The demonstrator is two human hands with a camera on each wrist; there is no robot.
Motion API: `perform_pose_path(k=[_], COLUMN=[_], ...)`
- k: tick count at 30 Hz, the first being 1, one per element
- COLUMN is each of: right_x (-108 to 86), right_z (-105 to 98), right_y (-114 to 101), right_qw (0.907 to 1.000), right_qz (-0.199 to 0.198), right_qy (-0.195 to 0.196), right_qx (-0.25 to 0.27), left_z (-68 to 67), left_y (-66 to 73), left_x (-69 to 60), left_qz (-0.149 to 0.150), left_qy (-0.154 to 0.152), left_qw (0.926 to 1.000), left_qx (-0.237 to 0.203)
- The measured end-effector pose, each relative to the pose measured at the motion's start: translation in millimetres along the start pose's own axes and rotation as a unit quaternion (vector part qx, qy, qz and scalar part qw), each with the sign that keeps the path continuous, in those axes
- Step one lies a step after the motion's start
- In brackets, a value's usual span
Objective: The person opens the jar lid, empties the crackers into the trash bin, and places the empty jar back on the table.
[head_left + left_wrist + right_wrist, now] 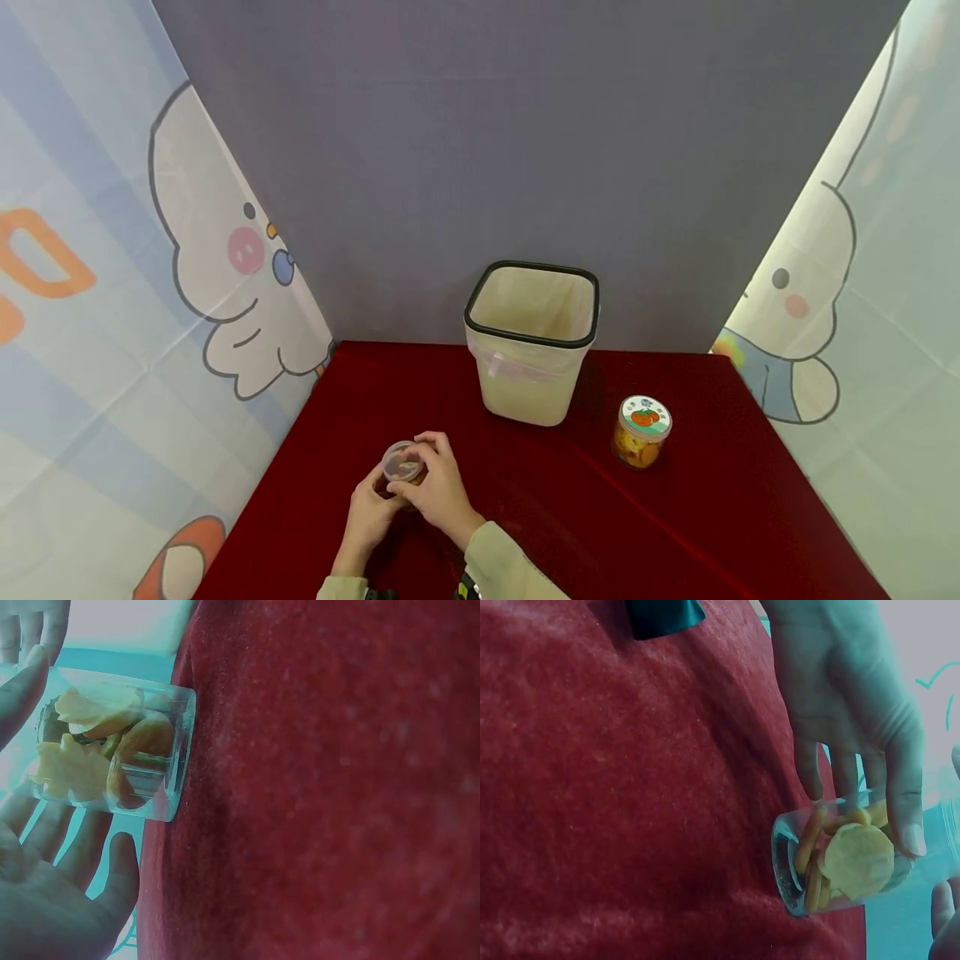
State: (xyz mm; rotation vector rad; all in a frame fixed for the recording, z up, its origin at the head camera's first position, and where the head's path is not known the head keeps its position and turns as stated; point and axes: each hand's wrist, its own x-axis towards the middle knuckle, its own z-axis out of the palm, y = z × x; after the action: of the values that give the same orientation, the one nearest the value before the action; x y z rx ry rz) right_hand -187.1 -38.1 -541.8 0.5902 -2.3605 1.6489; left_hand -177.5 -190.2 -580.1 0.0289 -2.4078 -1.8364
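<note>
A clear plastic jar (402,461) of yellow-orange snack pieces (859,861) stands on the red cloth at the front left. My left hand (369,512) grips its body from the left, and in the right wrist view the left thumb (910,825) lies along the jar's side. Around the top rim, my right hand (442,487) holds with thumb and fingers from the right. Only the right hand's fingertips (941,911) show at that view's edge. Whether a lid sits on this jar I cannot tell.
A cream bin (525,392) with a black rim and a plastic liner stands at the back middle of the red-covered table (675,533). To its right is a second jar (640,433) with a printed lid. Cloth walls (480,167) enclose the back and sides.
</note>
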Motion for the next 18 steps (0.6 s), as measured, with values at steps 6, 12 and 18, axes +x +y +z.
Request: perform_pose_path(k=[6,12,18], right_x=[-1.1,-0.6,-0.8], right_z=[3.8,5.1,2.5], right_y=[-2.5,-0.3,4.2], right_qw=[0.9997,0.9993,0.9994], right_qz=[-0.002,-0.005,-0.019], right_qy=[0.021,0.036,0.028], right_qx=[0.008,0.010,0.005], left_z=[1.0,0.4,0.8], left_y=[0.1,1.4,0.2], left_x=[0.0,-0.3,0.0], left_qz=[0.003,-0.005,-0.011], left_qy=[0.007,0.005,0.003], left_qw=[0.9999,1.0000,0.9999], left_qx=[0.013,0.003,-0.009])
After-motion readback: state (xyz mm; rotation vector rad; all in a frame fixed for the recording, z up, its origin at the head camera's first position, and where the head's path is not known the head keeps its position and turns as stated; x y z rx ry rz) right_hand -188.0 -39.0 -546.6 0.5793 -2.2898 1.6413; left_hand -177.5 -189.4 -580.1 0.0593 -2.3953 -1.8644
